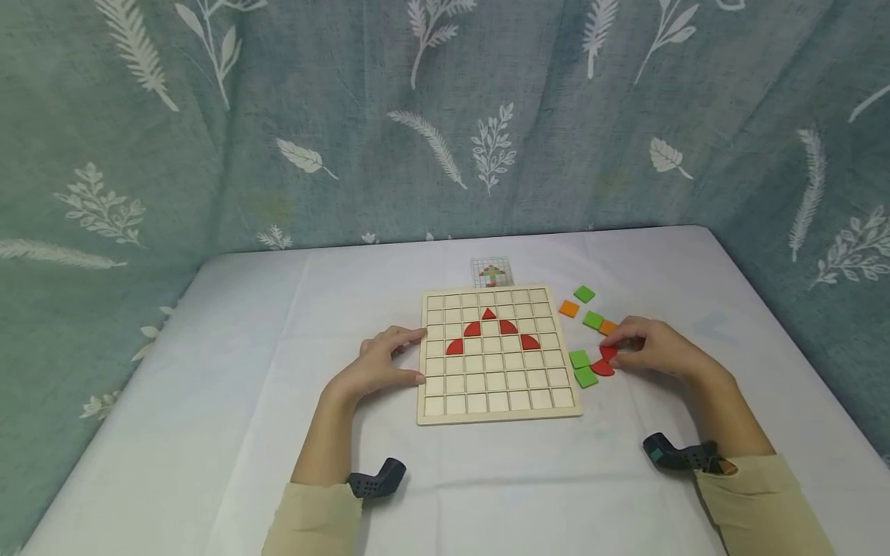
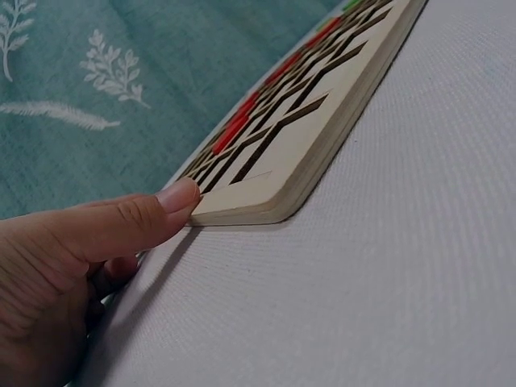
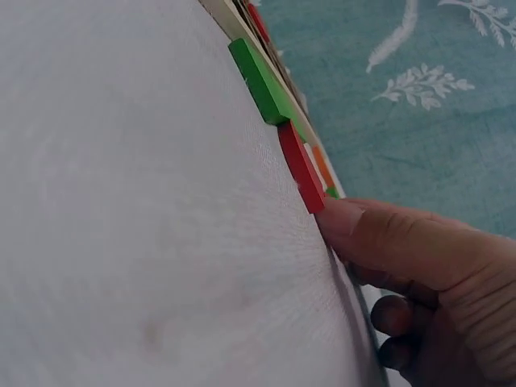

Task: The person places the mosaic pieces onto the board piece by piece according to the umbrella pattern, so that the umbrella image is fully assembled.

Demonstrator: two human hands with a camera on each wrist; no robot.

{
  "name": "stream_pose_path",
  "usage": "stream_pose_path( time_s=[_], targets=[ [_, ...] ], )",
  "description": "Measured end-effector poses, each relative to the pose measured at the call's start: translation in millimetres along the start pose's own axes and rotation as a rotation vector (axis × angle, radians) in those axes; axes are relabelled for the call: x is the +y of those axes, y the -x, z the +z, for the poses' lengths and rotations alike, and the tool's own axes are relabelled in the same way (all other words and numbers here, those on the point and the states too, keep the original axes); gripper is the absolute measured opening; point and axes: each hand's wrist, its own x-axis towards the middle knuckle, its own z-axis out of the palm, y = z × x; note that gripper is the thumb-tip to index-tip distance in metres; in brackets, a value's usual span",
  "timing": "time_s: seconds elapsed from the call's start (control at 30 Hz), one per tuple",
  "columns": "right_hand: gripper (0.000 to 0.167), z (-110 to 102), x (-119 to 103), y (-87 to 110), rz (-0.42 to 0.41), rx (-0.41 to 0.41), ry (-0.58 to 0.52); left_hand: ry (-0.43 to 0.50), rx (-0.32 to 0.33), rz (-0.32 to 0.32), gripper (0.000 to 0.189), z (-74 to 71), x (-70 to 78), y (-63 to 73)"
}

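Head view: wooden grid board (image 1: 499,418) lies flat just right of frame centre. Set in its cells: a red triangle (image 1: 489,314) near the top; below it an inner pair of red rounded pieces (image 1: 472,330), one to each side; lower and farther out, an outer pair (image 1: 455,347). A small card (image 1: 491,272) with a gridded, coloured pattern lies at the board's top edge.

Left hand (image 1: 371,367): at the board's left edge, thumb and forefinger spread, tips touching the rim. Left wrist view, centre: the thumb tip rests on the rim near a corner.

Right hand (image 1: 657,349): right of the board, thumb and forefinger pinching the upper red piece (image 1: 608,353); whether it is raised off the cloth, cannot tell. The lower red piece (image 1: 602,368) lies just beside it, towards the board. In the right wrist view a red piece shows at the thumb tip, a green one beyond it.

Other loose pieces, right of the board: two green squares (image 1: 579,359) near its lower right edge; higher up, a green piece (image 1: 584,293), an orange piece (image 1: 568,309), then another green and another orange side by side.

White cloth (image 1: 174,432) covers the table; leaf-patterned fabric (image 1: 361,162) fills the upper frame.
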Motion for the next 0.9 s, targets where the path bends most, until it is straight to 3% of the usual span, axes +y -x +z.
stream_pose_path(
  time_s=[0.3,0.47,0.9],
  targets=[
    [0.021,3,-2,-1.6,0.000,0.057,0.058,0.015,0.007,-0.007,0.080,0.4,-1.0,-0.1],
    [0.021,1,-10,-1.9,-0.071,0.085,0.023,0.018,0.003,-0.013,0.080,0.6,-0.7,-0.9],
    [0.016,11,-58,-2.6,-0.253,0.136,-0.031,-0.006,0.002,-0.006,0.080,0.1,1.1,-1.6]
  ],
)
